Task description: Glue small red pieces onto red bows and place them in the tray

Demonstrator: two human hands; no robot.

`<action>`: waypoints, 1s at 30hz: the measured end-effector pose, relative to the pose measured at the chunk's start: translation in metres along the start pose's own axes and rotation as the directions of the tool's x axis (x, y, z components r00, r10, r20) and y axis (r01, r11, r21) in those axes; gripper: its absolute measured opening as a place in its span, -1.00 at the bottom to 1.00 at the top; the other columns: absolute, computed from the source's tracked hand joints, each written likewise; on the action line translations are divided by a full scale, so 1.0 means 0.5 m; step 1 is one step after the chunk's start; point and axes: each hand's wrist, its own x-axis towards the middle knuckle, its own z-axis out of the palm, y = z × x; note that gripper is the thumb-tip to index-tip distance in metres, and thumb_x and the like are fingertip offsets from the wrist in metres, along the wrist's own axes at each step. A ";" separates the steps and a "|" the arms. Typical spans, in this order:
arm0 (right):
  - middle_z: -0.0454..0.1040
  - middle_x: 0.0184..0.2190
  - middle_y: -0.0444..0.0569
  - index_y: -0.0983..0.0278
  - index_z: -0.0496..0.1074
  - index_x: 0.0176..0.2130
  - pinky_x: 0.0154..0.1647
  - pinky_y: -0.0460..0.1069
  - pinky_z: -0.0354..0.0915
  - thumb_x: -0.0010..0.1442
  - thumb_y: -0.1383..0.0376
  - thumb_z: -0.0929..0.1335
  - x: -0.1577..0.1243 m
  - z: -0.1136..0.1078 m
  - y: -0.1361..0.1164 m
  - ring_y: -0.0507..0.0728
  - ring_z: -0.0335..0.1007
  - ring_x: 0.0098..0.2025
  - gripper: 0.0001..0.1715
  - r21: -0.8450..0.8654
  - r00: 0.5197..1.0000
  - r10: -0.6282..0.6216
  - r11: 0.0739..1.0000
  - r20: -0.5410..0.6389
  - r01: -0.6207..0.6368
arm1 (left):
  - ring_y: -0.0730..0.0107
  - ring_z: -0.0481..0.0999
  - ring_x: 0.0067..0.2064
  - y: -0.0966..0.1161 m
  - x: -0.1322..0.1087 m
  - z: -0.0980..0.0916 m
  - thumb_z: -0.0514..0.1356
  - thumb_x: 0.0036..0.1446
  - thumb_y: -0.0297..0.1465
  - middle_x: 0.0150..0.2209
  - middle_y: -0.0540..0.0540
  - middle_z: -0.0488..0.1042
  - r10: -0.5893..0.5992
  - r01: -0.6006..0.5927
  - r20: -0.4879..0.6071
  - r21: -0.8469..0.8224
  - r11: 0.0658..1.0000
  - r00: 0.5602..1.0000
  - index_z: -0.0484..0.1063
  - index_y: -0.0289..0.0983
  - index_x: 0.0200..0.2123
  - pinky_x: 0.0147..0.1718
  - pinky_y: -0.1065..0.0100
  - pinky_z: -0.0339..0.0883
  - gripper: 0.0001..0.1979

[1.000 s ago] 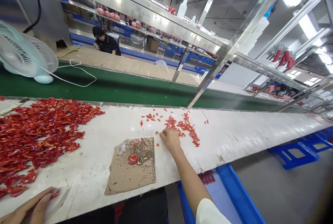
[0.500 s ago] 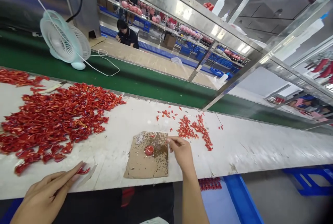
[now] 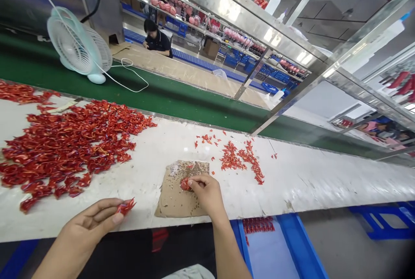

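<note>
My left hand (image 3: 92,226) pinches a small red plastic-looking piece (image 3: 126,206) with pointed ends, between thumb and fingers, just above the white table's front edge. My right hand (image 3: 206,192) reaches over a speckled cardboard sheet (image 3: 175,204), thumb and forefinger pressed together at the edge of a round, glossy red blob or cap (image 3: 185,184). Whatever lies between those fingertips is too small to make out. Left of the sheet spreads a large pile of similar red pieces (image 3: 74,145). Smaller red bits (image 3: 231,156) are scattered beyond and right of the cardboard.
A pale fan (image 3: 78,48) with a white cord stands on the green belt (image 3: 194,105) behind the white table (image 3: 308,175). Metal posts rise at the right. Below the front edge is a blue tray (image 3: 300,244) with rows of red pieces. Another person (image 3: 157,41) sits across.
My right hand has moved left from the cardboard's right edge to the round red blob. My left hand has risen and shifted right, its red piece now turned outward at the fingertips.
</note>
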 end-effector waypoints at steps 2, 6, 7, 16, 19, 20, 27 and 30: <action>0.54 -0.36 -0.09 0.17 0.65 -0.33 -0.26 -0.01 0.28 0.14 0.23 0.46 -0.006 -0.006 -0.015 0.11 0.40 -0.33 -0.89 0.138 0.998 -0.003 0.990 0.059 -0.005 | 0.30 0.61 -0.15 0.016 -0.010 0.043 0.52 -0.21 -0.35 -0.08 -0.10 0.61 -0.071 0.076 0.053 -0.118 0.990 0.996 0.52 -0.16 -0.04 -0.17 0.49 0.55 -0.42; 0.56 -0.23 -0.05 0.17 0.63 -0.32 -0.06 0.03 0.33 0.15 0.22 0.48 -0.029 -0.015 -0.057 0.16 0.46 -0.12 -0.91 0.429 0.983 -0.134 0.901 0.128 0.067 | 0.19 0.62 -0.12 0.053 -0.031 0.129 0.50 -0.13 -0.35 -0.08 -0.17 0.60 -0.205 0.257 0.238 -0.218 0.941 0.949 0.56 -0.25 -0.06 -0.04 0.30 0.56 -0.50; 0.56 -0.18 -0.04 0.16 0.63 -0.32 -0.02 0.04 0.33 0.16 0.22 0.49 -0.037 -0.016 -0.068 0.17 0.46 -0.08 -0.92 0.468 0.978 -0.161 0.880 0.132 0.082 | 0.19 0.63 -0.13 0.059 -0.036 0.147 0.49 -0.11 -0.35 -0.09 -0.18 0.61 -0.223 0.291 0.292 -0.213 0.933 0.930 0.57 -0.26 -0.06 -0.05 0.29 0.56 -0.52; 0.59 -0.18 -0.02 0.11 0.65 -0.27 0.07 0.12 0.34 0.19 0.25 0.49 -0.077 -0.011 -0.121 0.20 0.50 -0.05 -0.94 0.426 0.945 -0.281 0.885 0.170 0.187 | 0.41 0.62 -0.24 0.060 -0.054 0.223 0.39 0.07 -0.33 -0.18 -0.17 0.63 -0.226 0.396 0.552 -0.210 0.894 0.803 0.57 -0.28 -0.06 -0.16 0.41 0.55 -0.66; 0.57 -0.20 -0.02 0.11 0.65 -0.28 0.03 0.12 0.36 0.19 0.24 0.49 -0.077 -0.011 -0.117 0.19 0.49 -0.09 -0.95 0.386 0.943 -0.286 0.900 0.169 0.203 | 0.42 0.62 -0.24 0.052 -0.053 0.225 0.38 0.08 -0.32 -0.20 -0.17 0.63 -0.232 0.417 0.569 -0.218 0.882 0.789 0.57 -0.27 -0.07 -0.16 0.43 0.55 -0.67; 0.57 -0.20 -0.02 0.11 0.65 -0.28 0.03 0.12 0.36 0.18 0.24 0.49 -0.076 -0.011 -0.116 0.19 0.49 -0.09 -0.95 0.378 0.944 -0.284 0.903 0.170 0.204 | 0.42 0.62 -0.23 0.050 -0.053 0.225 0.37 0.09 -0.32 -0.20 -0.17 0.63 -0.234 0.424 0.575 -0.220 0.879 0.784 0.57 -0.27 -0.05 -0.15 0.43 0.54 -0.67; 0.51 -0.20 -0.03 0.11 0.65 -0.30 0.06 0.11 0.35 0.16 0.25 0.51 -0.076 -0.003 -0.102 0.18 0.46 -0.06 -0.96 0.375 0.944 -0.261 0.911 0.204 0.171 | 0.42 0.61 -0.20 0.040 -0.047 0.221 0.36 0.11 -0.32 -0.18 -0.19 0.61 -0.231 0.436 0.590 -0.231 0.870 0.774 0.52 -0.29 0.04 -0.10 0.38 0.54 -0.58; 0.49 -0.19 -0.02 0.11 0.64 -0.29 0.07 0.11 0.33 0.17 0.26 0.50 -0.074 -0.002 -0.097 0.18 0.45 -0.05 -0.95 0.359 0.941 -0.257 0.918 0.222 0.166 | 0.45 0.61 -0.23 0.037 -0.047 0.221 0.37 0.10 -0.32 -0.20 -0.16 0.62 -0.233 0.436 0.583 -0.236 0.868 0.779 0.55 -0.29 -0.01 -0.13 0.42 0.54 -0.63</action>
